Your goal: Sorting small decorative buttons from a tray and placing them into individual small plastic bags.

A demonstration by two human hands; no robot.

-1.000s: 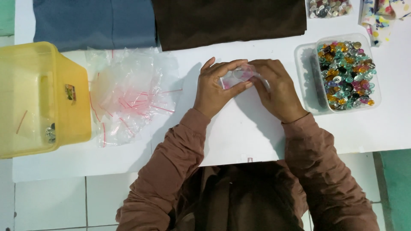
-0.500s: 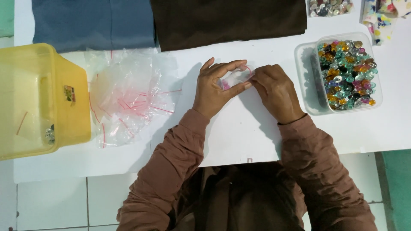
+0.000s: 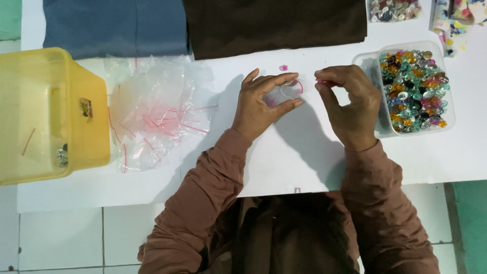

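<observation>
**Left hand holds bag open, bagging underway**

Our left hand [image 3: 264, 104] pinches a small clear bag [image 3: 288, 91] open; right hand [image 3: 350, 104] grips a pink bead [image 3: 321, 80] beside it. Bead tub [image 3: 413, 89] is full, bag pile [image 3: 152, 109] unused — lots left, we reckon.

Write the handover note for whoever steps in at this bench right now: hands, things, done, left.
Left hand: holds a small clear zip bag open between thumb and fingers.
Right hand: pinches a small pink bead beside the bag's mouth.
Another pink bead lies loose on the white table.
Clear tub of coloured beads sits right of the hands; pile of empty zip bags and yellow bin to the left.
Done: bag open. Left: pinched bead not yet inside, bag unsealed.
</observation>
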